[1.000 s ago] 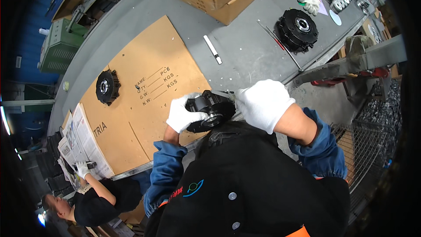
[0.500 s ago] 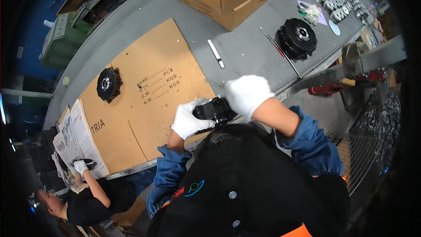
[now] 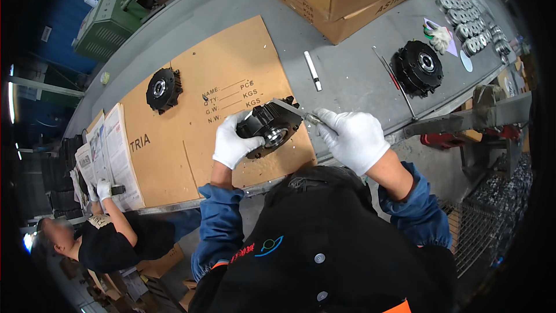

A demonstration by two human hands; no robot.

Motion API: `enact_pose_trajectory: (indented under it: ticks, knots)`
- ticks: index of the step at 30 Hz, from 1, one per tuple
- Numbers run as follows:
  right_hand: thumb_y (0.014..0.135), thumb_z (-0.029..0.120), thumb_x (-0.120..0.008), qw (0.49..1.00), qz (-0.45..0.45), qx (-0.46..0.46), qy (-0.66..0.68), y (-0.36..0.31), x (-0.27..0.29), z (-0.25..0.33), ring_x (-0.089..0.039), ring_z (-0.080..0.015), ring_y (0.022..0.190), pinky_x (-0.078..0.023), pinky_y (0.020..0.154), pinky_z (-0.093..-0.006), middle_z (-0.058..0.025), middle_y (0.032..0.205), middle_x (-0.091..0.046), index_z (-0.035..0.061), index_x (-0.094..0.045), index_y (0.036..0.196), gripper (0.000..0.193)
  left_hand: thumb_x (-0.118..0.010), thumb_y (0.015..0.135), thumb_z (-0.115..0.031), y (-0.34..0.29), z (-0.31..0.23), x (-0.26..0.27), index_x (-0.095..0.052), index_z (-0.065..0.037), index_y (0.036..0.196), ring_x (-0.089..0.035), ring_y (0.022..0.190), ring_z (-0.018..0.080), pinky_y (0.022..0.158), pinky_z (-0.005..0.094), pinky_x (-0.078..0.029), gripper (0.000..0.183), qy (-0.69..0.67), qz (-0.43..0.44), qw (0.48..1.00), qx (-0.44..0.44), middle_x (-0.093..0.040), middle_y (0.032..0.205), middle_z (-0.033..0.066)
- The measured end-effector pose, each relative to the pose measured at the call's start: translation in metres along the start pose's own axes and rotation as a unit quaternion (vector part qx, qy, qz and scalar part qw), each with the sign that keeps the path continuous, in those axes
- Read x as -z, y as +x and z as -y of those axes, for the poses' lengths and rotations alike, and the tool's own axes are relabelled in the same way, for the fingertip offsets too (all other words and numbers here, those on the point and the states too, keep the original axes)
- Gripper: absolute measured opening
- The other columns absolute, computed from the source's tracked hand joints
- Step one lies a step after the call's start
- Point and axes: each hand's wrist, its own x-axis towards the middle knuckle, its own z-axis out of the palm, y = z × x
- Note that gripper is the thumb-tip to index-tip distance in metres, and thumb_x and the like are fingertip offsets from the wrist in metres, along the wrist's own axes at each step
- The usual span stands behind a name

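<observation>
On the cardboard sheet [image 3: 174,156], the left hand [image 3: 231,139] grips a black round part [image 3: 269,127], just left of the right hand [image 3: 353,139] pinching a small metal piece [image 3: 313,119].

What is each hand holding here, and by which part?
The left hand grips the black round part by its left rim, tilted up off the cardboard. The right hand pinches a small metal piece at the part's right edge; what it is cannot be told.

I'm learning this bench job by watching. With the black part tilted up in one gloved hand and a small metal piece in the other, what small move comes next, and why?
Probably bring the metal piece in the right hand the last bit to the black part. The left hand holds that part tilted up off the cardboard, and the piece sits just beside its edge.
</observation>
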Motion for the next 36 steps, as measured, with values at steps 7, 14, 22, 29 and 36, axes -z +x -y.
enact_pose_trajectory:
  ticks: [7,14,22,29,36]
  knots:
    - [0.084,0.016,-0.057,0.999,-0.019,0.006,-0.036,0.001,-0.001,0.004,-0.064,-0.0311,0.057,-0.05,0.051,-0.0425,-0.0134,0.063,-0.063,0.0078,-0.064,0.089,0.012,-0.078,0.058,-0.054,0.029,-0.053,-0.017,-0.063,-0.001,0.111,-0.065,0.096,0.034,0.082,0.039,-0.052,0.076,0.347,0.026,0.937,-0.007,-0.067,0.102,0.0193]
    - [0.082,0.012,-0.053,0.999,-0.006,0.017,-0.027,0.002,-0.001,0.009,-0.064,-0.0313,0.055,-0.049,0.048,-0.0418,-0.0144,0.06,-0.062,0.0056,-0.061,0.083,0.01,-0.08,0.054,-0.05,0.03,-0.055,-0.027,-0.067,-0.005,0.089,-0.069,0.082,0.0312,0.076,0.0375,-0.054,0.059,0.327,0.015,0.944,0.036,-0.071,0.086,0.0154]
    - [0.082,0.01,-0.053,0.996,0.051,0.052,-0.06,0.006,-0.002,0.03,-0.065,-0.0293,0.055,-0.049,0.046,-0.0401,-0.0145,0.064,-0.064,-0.0035,-0.063,0.094,0.02,-0.077,0.056,-0.052,0.012,-0.062,-0.042,-0.067,-0.006,0.087,-0.069,0.081,0.0301,0.075,0.0367,-0.054,0.057,0.359,0.004,0.93,0.075,-0.07,0.082,0.0136]
    - [0.077,0.011,-0.056,0.992,0.0,0.086,-0.09,0.006,-0.052,0.04,-0.062,-0.028,0.052,-0.048,0.045,-0.0388,-0.0117,0.06,-0.06,0.0002,-0.061,0.094,0.021,-0.075,0.06,-0.05,-0.012,-0.071,-0.036,-0.069,-0.007,0.09,-0.068,0.085,0.0312,0.078,0.0383,-0.053,0.053,0.327,-0.021,0.937,0.122,-0.07,0.085,0.0161]
    - [0.083,0.014,-0.055,0.996,0.042,0.055,-0.051,0.011,-0.015,0.035,-0.062,-0.0293,0.052,-0.048,0.045,-0.0406,-0.0118,0.058,-0.06,0.0046,-0.058,0.086,0.01,-0.077,0.056,-0.047,-0.017,-0.054,-0.029,-0.069,-0.007,0.088,-0.069,0.079,0.0305,0.074,0.0363,-0.054,0.052,0.302,-0.045,0.947,0.102,-0.07,0.081,0.0147]
